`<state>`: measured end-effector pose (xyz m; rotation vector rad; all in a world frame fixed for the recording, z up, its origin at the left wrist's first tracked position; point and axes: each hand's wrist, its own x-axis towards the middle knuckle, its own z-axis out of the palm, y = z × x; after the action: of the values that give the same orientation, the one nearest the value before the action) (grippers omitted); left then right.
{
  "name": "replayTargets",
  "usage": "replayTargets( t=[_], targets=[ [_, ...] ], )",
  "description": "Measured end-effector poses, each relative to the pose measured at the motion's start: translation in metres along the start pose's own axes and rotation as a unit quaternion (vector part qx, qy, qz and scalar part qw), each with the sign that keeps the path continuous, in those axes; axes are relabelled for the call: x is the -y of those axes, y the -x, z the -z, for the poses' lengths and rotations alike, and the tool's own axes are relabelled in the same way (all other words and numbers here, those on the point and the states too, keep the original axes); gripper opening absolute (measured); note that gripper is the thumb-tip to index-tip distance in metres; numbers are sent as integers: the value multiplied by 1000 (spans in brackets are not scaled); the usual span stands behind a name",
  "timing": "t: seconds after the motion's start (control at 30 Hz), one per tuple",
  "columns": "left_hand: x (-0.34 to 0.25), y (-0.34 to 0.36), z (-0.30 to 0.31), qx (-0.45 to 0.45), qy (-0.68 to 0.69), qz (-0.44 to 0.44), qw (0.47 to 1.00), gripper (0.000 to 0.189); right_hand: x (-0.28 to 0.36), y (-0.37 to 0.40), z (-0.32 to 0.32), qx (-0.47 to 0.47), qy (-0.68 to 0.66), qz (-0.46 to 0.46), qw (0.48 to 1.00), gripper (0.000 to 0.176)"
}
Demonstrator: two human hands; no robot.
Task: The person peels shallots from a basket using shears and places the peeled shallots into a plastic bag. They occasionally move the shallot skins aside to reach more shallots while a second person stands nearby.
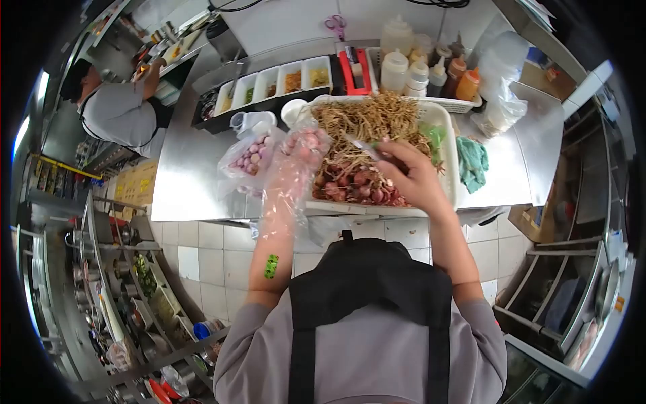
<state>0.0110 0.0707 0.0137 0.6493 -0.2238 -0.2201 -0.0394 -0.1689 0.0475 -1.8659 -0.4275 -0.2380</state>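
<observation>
My left hand (304, 145) is wrapped in clear plastic that reaches down the forearm. Its fingers look curled, but the crinkled plastic hides what is in them. In my right hand (412, 176) is a small knife (364, 147), its blade pointing left toward my left hand. Both hands are over a white basket (452, 145). Reddish shallots (360, 187) fill its near side, and dry, stringy roots and stems (377, 111) are heaped behind them. Left of my left hand lies a clear bag of peeled pink shallots (253, 158).
A black holder with white trays of toppings (293, 77) stands at the back left. Behind the basket are several squeeze bottles (393, 71) and a red box (355, 71). A green cloth (472, 163) lies right. Another person (124, 111) works at the far left.
</observation>
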Motion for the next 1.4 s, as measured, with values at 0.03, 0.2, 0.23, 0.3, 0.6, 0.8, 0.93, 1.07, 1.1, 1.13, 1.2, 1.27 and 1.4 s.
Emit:
replayTargets(
  t=[0.03, 0.2, 0.23, 0.3, 0.6, 0.8, 0.93, 1.07, 1.1, 1.13, 1.2, 1.27, 1.4],
  targets=[
    [12, -2, -1, 74, 109, 49, 990, 32, 1, -1, -4, 3, 0, 31, 1000, 26],
    [43, 4, -20, 16, 35, 26, 999, 48, 15, 2, -11, 20, -47, -47, 998, 32],
    [46, 4, -24, 18, 34, 29, 999, 48, 13, 2, -12, 25, -32, -32, 999, 33],
    [49, 6, -35, -36, -17, 16, 999, 39, 5, 3, -14, 14, -6, 3, 1000, 34],
    [42, 5, -66, -132, -261, 12, 956, 35, 3, 3, -12, -9, 20, 44, 999, 31],
    [35, 6, -72, -122, -369, 18, 921, 34, 5, 1, -11, -19, 62, 52, 997, 28],
    [36, 5, -56, -71, -339, -11, 938, 30, 2, -2, -6, 29, -69, -49, 996, 28],
    [38, 7, -55, -86, -333, -30, 938, 28, -2, -5, -3, 29, -141, -101, 984, 28],
    [38, 8, -56, -96, -312, -19, 945, 28, -3, -5, -3, 12, -128, -78, 989, 28],
    [39, 8, -56, -96, -312, -20, 945, 28, -1, -5, -1, 14, -141, -104, 985, 30],
    [41, 10, -55, -111, -190, -5, 975, 30, 0, -6, 2, 11, -105, -102, 989, 30],
    [42, 8, -55, -116, -158, -4, 981, 30, 2, -5, 2, 7, -68, -101, 993, 31],
    [48, 4, -45, -66, -65, -38, 995, 22, 7, -1, -9, 6, -25, -14, 1000, 33]
  ],
)
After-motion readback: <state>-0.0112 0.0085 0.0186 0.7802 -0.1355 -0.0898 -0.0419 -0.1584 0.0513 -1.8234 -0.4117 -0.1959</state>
